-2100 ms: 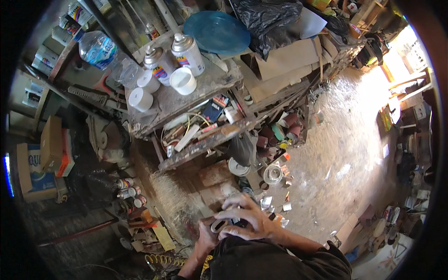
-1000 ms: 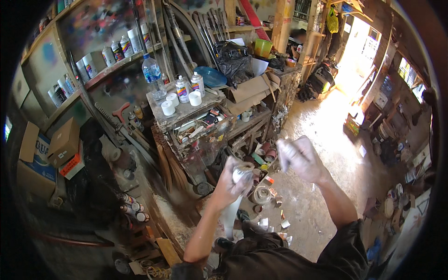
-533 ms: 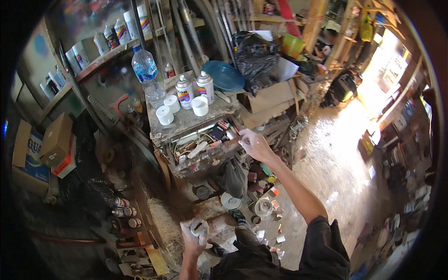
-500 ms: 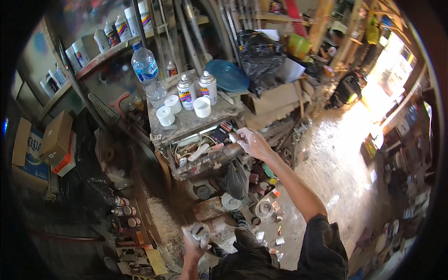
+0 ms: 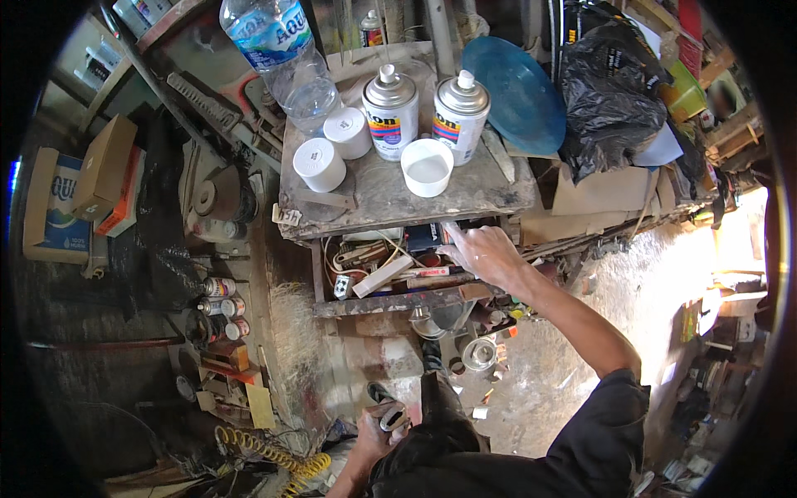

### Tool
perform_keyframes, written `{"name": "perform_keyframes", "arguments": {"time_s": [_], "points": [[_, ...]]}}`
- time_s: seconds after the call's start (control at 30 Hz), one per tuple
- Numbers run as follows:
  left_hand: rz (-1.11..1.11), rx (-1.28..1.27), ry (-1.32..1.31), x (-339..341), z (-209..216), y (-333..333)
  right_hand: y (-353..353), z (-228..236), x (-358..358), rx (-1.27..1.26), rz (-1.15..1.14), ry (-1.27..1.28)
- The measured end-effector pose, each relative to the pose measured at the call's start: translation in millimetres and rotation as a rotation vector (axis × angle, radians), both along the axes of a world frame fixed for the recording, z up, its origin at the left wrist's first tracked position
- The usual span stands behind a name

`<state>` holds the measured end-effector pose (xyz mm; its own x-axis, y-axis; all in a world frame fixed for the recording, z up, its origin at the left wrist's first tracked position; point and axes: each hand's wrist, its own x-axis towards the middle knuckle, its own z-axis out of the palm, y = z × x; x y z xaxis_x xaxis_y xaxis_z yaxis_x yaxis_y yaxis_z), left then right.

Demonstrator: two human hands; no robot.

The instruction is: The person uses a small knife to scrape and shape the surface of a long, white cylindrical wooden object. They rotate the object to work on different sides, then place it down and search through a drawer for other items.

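Note:
My right hand (image 5: pixel 490 256) reaches into the open drawer (image 5: pixel 390 303) of a worn wooden stand, index finger stretched out over a dark box (image 5: pixel 425 236). Its index finger and thumb are apart, and I see nothing clearly held between them. Close to it in the drawer lie a whitish flat block (image 5: pixel 383 275) and a white-and-red tube (image 5: pixel 428 272). Low in front of my body, my left hand (image 5: pixel 374 433) is closed around a small object (image 5: pixel 393 417) with a pale oval rim and dark middle; its kind is unclear.
On the stand's top are two spray cans (image 5: pixel 390 112), a white cup (image 5: pixel 427 168), two white caps (image 5: pixel 319 164) and a water bottle (image 5: pixel 286 62). A blue dish (image 5: pixel 515 95) leans behind. Cardboard boxes (image 5: pixel 104 166) stand left; a yellow coiled hose (image 5: pixel 274 452) lies lower left.
My view has come closer to the stand and drawer. The right hand, earlier at the drawer's right with a small white piece at its fingertips, is now over the contents. The left hand stays closed.

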<state>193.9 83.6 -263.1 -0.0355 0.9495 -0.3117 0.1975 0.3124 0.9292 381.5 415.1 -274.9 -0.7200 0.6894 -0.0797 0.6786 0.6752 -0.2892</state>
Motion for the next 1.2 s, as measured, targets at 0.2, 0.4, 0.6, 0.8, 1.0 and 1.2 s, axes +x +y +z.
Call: {"name": "perform_keyframes", "arguments": {"time_s": [0.2,0.4,0.6,0.8,1.0,1.2], "points": [[0.303,0.087,-0.037,-4.7,3.6,2.2,-21.6,20.8,-7.8,0.073,0.125,0.219],[0.367,0.368,0.221,-18.7,-10.4,10.2,6.1,41.9,-6.3,-0.053,0.174,-0.166],[0.364,0.299,0.189,-16.5,-1.8,20.1,-10.4,40.7,-47.5,0.115,0.516,0.024],[0.518,0.223,0.058,-2.3,7.7,5.2,5.6,31.7,-77.2,0.225,0.703,-0.192],[0.528,0.193,0.385,-8.9,-9.4,-27.2,19.8,35.6,-57.7,-0.102,0.684,-0.053],[0.812,0.299,0.146,-5.9,-22.1,-27.2,23.4,28.2,-50.2,-0.203,0.62,-0.213]]}}
